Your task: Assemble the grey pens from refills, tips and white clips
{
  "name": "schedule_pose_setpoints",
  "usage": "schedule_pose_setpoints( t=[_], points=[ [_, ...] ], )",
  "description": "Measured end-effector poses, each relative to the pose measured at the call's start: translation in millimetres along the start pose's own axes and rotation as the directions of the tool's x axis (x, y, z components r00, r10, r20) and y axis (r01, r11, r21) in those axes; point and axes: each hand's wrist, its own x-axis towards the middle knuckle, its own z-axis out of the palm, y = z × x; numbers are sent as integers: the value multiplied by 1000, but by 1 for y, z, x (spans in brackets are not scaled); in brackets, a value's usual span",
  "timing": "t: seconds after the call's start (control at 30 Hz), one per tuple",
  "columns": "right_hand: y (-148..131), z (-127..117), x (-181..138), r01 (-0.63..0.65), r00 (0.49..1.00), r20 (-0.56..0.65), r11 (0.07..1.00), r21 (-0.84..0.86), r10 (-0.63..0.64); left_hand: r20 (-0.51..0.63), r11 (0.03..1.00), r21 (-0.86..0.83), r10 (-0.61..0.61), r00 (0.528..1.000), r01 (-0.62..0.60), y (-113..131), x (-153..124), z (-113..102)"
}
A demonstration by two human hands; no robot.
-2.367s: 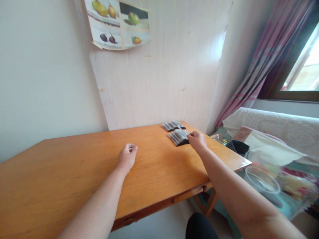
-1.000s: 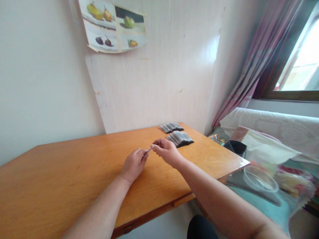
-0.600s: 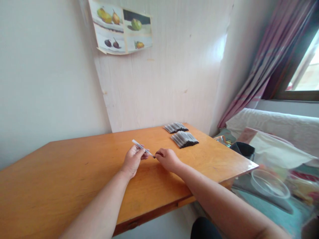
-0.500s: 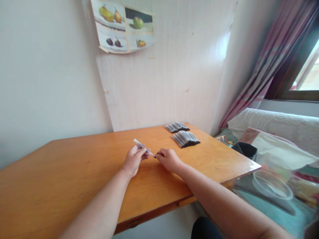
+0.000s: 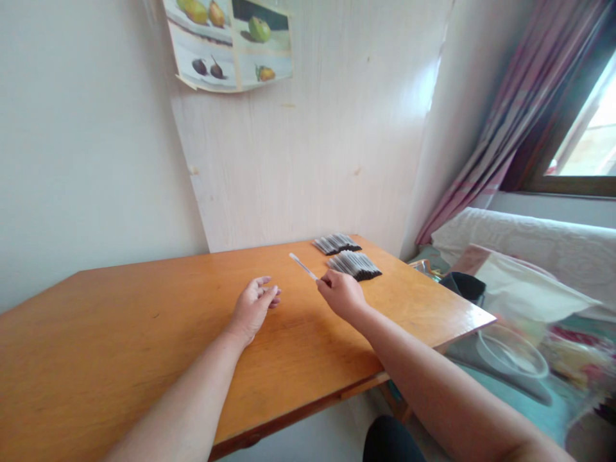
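Observation:
My right hand (image 5: 341, 294) is closed on one end of a slim, clear-barrelled pen (image 5: 303, 265). The pen slants up and to the left, its pale end free above the table. Fingers cover its other end. To the left, my left hand (image 5: 255, 308) holds nothing, its fingers curved and apart over the wooden table (image 5: 120, 333). Just beyond my right hand lies a row of similar clear pens with black ends (image 5: 355, 264). Behind that row is a second, smaller group of the same pens (image 5: 337, 243).
Fruit pictures (image 5: 231, 45) hang on the pale board behind the table. Right of the table are a black container (image 5: 462, 287), a clear plastic bowl (image 5: 513, 353) and white cloth (image 5: 529, 289). A purple curtain (image 5: 481, 128) hangs beside the window.
My left hand has let go of the pen, and its fingers have opened. My right hand has carried the pen up and right, towards the rows of pens. The view has shifted slightly.

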Motion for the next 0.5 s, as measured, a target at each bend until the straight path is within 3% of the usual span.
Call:
schedule_pose_setpoints(
  t=[0.23, 0.5],
  points=[
    [50, -28, 24, -186, 982, -67, 914, -360, 174, -27, 996, 92, 13, 1000, -11, -5, 5, 0],
    [71, -26, 27, -222, 974, -70, 851, -475, 215, -15, 994, 105, -16, 1000, 18, -4, 4, 1]
  ],
)
